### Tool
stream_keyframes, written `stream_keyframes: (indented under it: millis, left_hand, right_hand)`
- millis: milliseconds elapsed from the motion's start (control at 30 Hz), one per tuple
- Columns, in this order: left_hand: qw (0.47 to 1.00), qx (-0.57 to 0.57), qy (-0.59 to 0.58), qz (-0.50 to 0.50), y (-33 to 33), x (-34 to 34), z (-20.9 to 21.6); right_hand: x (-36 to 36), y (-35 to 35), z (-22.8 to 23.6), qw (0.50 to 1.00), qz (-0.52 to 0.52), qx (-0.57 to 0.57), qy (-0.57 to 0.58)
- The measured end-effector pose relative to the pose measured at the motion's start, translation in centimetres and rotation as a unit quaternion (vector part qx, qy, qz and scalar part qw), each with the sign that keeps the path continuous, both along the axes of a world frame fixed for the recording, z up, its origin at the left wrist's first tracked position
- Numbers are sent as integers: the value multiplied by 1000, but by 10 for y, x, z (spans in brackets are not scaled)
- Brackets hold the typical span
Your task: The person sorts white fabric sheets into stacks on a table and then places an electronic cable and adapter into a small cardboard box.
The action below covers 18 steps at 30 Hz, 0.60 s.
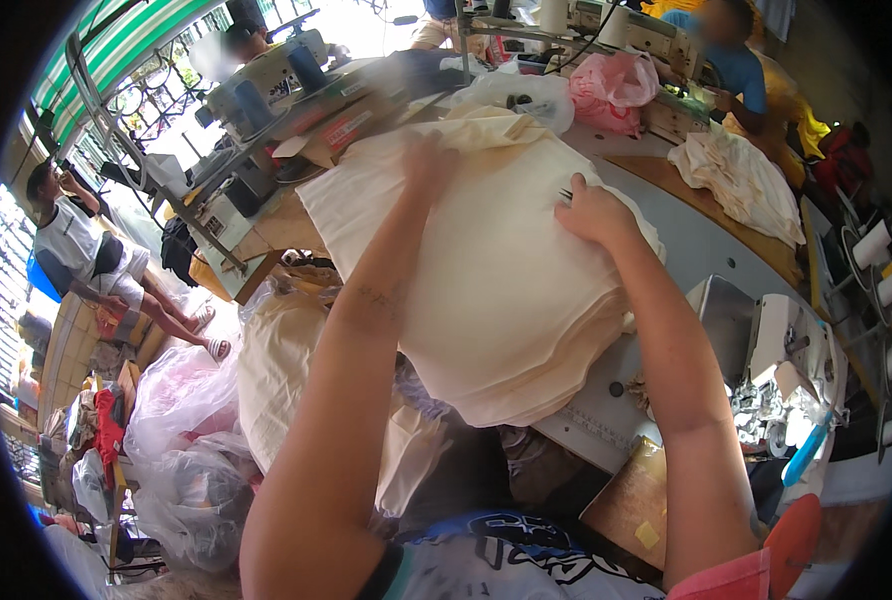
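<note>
A stack of cream fabric pieces (pixel 506 270) lies across the sewing table in front of me, its near edges hanging in layers over the table's front. My left hand (pixel 431 165) is over the far left part of the stack, and motion smears its fingers. On the right part of the cloth, my right hand (pixel 596 210) is closed around small thread snips (pixel 566 196). Two dark points stick out past its fingers; the rest of the tool is hidden in the palm.
A sewing machine (pixel 776 350) stands at the right, with a crumpled cream cloth (pixel 741 180) beyond it. Plastic bags (pixel 611 90) and an open carton (pixel 341 125) sit behind the stack. More cream cloth (pixel 281 365) hangs at the left. Other people sit far left and far right.
</note>
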<state>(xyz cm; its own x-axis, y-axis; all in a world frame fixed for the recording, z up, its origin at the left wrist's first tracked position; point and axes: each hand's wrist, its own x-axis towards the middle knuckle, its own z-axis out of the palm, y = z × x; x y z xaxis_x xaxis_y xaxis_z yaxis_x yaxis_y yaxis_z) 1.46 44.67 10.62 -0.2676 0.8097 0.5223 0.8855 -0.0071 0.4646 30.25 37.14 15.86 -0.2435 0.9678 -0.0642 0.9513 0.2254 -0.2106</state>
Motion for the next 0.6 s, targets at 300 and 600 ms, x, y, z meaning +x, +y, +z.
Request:
stream_keyframes:
  millis: [300,600]
  left_hand:
    - [976,123,68,-167,87,-36,30]
    - [960,-225,132,-100,12,13,0]
  right_hand:
    - [-4,-3,0,1000,21,-5,20]
    - [-5,3,-6,1000,12,6,13]
